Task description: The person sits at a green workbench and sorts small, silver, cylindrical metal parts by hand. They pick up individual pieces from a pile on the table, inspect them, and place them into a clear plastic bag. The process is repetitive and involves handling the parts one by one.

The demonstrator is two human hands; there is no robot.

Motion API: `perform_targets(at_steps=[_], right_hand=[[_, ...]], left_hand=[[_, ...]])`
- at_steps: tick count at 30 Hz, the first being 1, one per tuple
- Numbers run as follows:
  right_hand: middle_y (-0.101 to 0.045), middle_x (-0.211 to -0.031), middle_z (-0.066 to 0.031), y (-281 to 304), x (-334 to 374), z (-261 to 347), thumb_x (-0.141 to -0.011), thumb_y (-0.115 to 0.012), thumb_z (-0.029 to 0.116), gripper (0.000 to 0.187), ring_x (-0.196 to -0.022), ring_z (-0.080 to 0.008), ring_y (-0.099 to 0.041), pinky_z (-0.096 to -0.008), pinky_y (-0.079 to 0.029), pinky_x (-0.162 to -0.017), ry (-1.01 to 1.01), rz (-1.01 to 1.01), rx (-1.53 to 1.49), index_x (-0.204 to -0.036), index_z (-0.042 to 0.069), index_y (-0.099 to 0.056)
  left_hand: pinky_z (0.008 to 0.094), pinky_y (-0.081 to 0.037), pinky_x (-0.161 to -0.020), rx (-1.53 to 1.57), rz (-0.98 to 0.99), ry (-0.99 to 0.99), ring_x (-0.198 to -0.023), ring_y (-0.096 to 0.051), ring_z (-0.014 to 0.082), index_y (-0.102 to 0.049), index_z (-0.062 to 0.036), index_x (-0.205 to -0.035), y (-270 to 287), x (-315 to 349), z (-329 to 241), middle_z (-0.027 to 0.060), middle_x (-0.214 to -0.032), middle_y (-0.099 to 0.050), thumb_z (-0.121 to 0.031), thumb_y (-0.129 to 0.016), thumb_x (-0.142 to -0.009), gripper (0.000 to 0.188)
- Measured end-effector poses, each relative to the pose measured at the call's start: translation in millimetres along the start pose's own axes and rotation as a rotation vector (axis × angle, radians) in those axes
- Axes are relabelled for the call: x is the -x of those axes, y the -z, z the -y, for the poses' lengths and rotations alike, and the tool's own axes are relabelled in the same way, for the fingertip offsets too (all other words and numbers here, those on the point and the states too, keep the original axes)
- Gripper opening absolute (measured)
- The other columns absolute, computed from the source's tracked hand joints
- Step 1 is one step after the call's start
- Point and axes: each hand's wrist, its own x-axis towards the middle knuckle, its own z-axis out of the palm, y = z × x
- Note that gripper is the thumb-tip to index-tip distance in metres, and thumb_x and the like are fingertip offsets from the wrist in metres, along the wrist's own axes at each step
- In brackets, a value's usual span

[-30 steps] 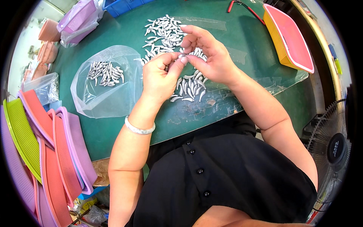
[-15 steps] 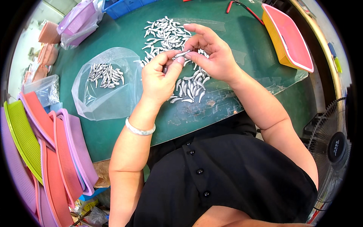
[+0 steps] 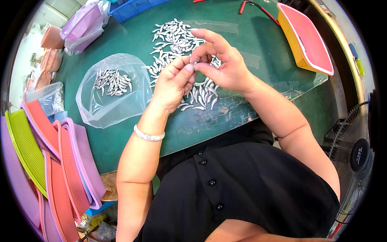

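Note:
A small silver curved piece (image 3: 195,63), shaped like a little fish, is pinched in front of me, only its tip showing. My left hand (image 3: 171,84) is closed round it with thumb and fingers. Thumb and middle finger of my right hand (image 3: 227,68) meet at the same tip, its forefinger raised. Beneath and beyond the hands, a spread of similar silver pieces (image 3: 171,44) lies on the green table (image 3: 262,68); several more (image 3: 203,96) lie nearer me. Left of my left hand, a clear plastic bag (image 3: 109,111) lies flat with a heap of such pieces (image 3: 113,82) on it.
A yellow and pink basket (image 3: 308,36) stands at the right edge, beside red-handled pliers (image 3: 258,8). Stacked coloured baskets (image 3: 60,161) fill the lower left. A blue crate (image 3: 137,7) and bagged purple baskets (image 3: 82,26) stand far left. A fan (image 3: 354,157) is at right.
The silver piece, shown lengthwise between my fingertips before, has turned so that just its end shows. My hands have come closer together, and the left fingers have curled further round.

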Motion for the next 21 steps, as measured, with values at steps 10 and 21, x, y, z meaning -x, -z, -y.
perform_targets(at_steps=[10, 21], right_hand=[[-0.063, -0.083, -0.0062, -1.8, -1.8, 4.7, -0.065, -0.056, -0.01, 0.066, -0.075, -0.0197, -0.062, -0.0279, -0.049, -0.069, 0.081, -0.017, 0.069, -0.126, 0.007, -0.038], [-0.057, -0.073, -0.0036, -1.6, -3.1, 4.7, -0.064, -0.061, -0.005, 0.054, -0.062, -0.0193, -0.053, -0.0283, -0.044, -0.057, -0.008, -0.01, 0.159, -0.116, 0.006, -0.045]], left_hand=[[0.0141, -0.028, -0.044, 0.094, 0.045, 0.026, -0.051, -0.037, 0.0026, -0.05, -0.0061, -0.107, 4.1, -0.2, 1.2, -0.0009, -0.076, -0.051, -0.015, -0.05, -0.088, 0.021], [0.0165, -0.029, -0.041, 0.349, 0.013, 0.02, -0.051, -0.039, 0.0058, -0.051, -0.0053, -0.095, 13.4, -4.1, -0.6, 0.0041, -0.076, -0.053, -0.011, -0.045, -0.088, 0.011]])
